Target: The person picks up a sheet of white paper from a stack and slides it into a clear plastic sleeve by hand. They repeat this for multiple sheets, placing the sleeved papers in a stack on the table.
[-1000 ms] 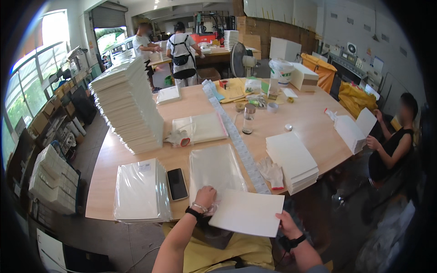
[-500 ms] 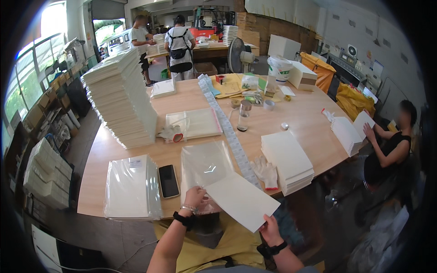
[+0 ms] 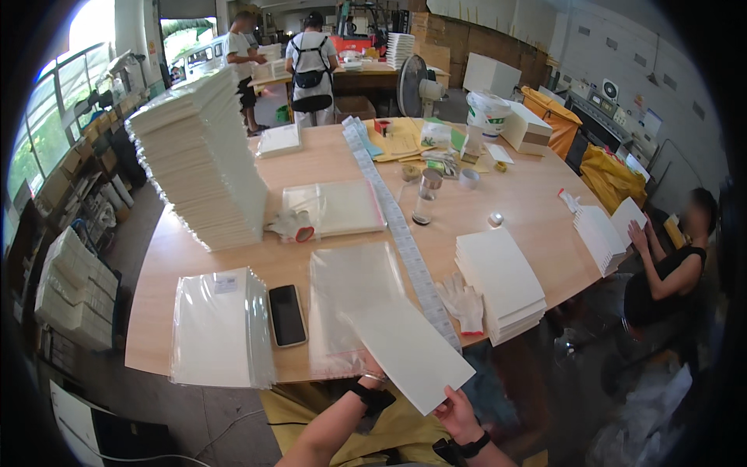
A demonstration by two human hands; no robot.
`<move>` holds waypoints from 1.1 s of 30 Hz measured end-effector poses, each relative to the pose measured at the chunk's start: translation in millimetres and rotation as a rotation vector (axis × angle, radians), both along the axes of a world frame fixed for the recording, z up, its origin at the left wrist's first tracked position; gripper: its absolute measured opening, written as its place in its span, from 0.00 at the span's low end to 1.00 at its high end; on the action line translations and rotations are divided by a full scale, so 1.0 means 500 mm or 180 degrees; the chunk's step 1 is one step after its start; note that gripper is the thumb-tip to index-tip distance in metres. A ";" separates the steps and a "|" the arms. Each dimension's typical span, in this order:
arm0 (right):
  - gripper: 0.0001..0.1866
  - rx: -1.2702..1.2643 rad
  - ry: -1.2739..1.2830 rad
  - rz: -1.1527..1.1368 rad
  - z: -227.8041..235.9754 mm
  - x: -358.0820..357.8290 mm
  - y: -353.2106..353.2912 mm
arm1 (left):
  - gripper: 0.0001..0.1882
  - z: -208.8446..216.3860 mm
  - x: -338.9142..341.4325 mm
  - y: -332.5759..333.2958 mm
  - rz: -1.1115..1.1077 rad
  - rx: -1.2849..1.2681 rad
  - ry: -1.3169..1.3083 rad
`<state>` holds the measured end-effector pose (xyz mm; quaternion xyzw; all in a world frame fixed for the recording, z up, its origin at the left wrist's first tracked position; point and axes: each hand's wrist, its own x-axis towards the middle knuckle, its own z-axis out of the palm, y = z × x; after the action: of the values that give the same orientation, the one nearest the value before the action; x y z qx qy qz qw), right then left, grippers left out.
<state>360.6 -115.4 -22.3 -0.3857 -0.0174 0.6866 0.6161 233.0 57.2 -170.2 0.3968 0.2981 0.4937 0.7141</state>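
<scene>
A white paper sheet or thin pad [image 3: 412, 350] slants over the table's near edge, its upper-left end lying across a clear plastic bag [image 3: 350, 276]. My right hand [image 3: 457, 415] is closed on its lower-right corner, thumb on top. By the bag's near end, my left hand [image 3: 375, 367] reaches to the left edge of the paper, its fingers hidden under the sheet and film. Whether the sheet's far end is inside the bag or on top, I cannot tell. Left of the bag lie a black phone [image 3: 288, 315] and a pile of plastic-wrapped white packs [image 3: 218, 327].
A tall stack of white packs [image 3: 198, 159] rises at the left. Right of the paper are a white glove [image 3: 463, 302] and a white paper stack [image 3: 504, 280]. A label strip [image 3: 405, 233] crosses the table near a glass bottle [image 3: 426, 198]. A person [image 3: 673, 265] sits at the right.
My left hand has moved right and down from the bag's near part to under the paper's left edge. My right hand still holds the corner, slightly lower. The view has shifted slightly.
</scene>
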 end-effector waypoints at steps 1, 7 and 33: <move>0.10 -0.0016 -0.0092 0.0035 0.008 -0.003 -0.001 | 0.13 -0.019 -0.003 -0.006 -0.0197 -0.0083 -0.0080; 0.10 -0.0277 -0.0457 -0.0098 0.014 -0.015 -0.013 | 0.16 0.271 -0.077 -0.069 0.1077 -0.1111 -0.0982; 0.12 0.0146 -0.0096 0.0152 -0.122 -0.098 0.057 | 0.12 0.033 -0.073 -0.256 -0.0065 -0.1275 0.0406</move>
<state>311.3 -87.1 -83.3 -0.3813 -0.0516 0.6946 0.6079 196.5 -70.7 -153.6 0.2804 0.4309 0.3911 0.7634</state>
